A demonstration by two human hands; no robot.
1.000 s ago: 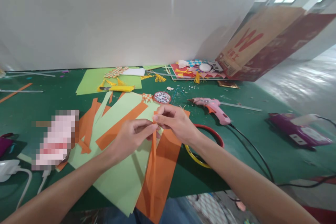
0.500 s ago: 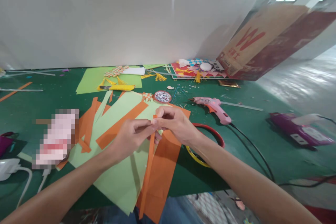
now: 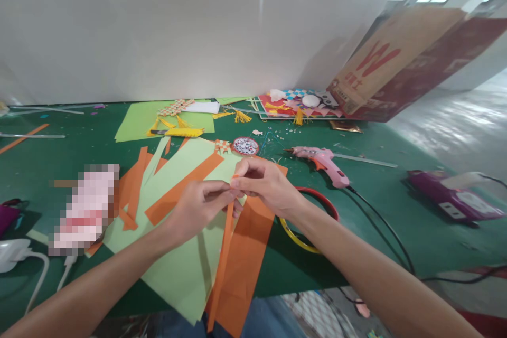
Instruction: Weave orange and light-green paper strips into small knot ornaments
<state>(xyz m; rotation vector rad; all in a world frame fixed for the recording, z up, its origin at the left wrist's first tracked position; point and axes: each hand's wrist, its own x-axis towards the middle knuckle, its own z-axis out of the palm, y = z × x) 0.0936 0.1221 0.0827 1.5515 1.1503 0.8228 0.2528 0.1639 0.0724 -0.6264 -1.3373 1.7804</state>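
Between my two hands is a narrow orange paper strip (image 3: pixel 223 253), its upper end pinched and its long tail hanging toward the table's front edge. My left hand (image 3: pixel 206 203) is closed, thumb and fingertips on the strip from the left. From the right, my right hand (image 3: pixel 263 182) pinches the strip near its top, and the thumbs almost touch. Beneath them lie light green paper sheets (image 3: pixel 170 269) and a wide orange paper piece (image 3: pixel 249 253). Just beyond my hands are a small round container (image 3: pixel 245 146) of bits and a little orange-and-white woven paper piece (image 3: pixel 222 146).
A pink glue gun (image 3: pixel 322 161) with a black cord lies right, behind a tape roll (image 3: pixel 335 208). A yellow utility knife (image 3: pixel 184 132) is at the back. Left is a blurred pink object (image 3: pixel 85 211); a purple power strip (image 3: pixel 455 195) and paper bag (image 3: pixel 380 68) stand right.
Both hands stay almost in place with the same pinch. The lower end of the orange strip has shifted slightly to the left.
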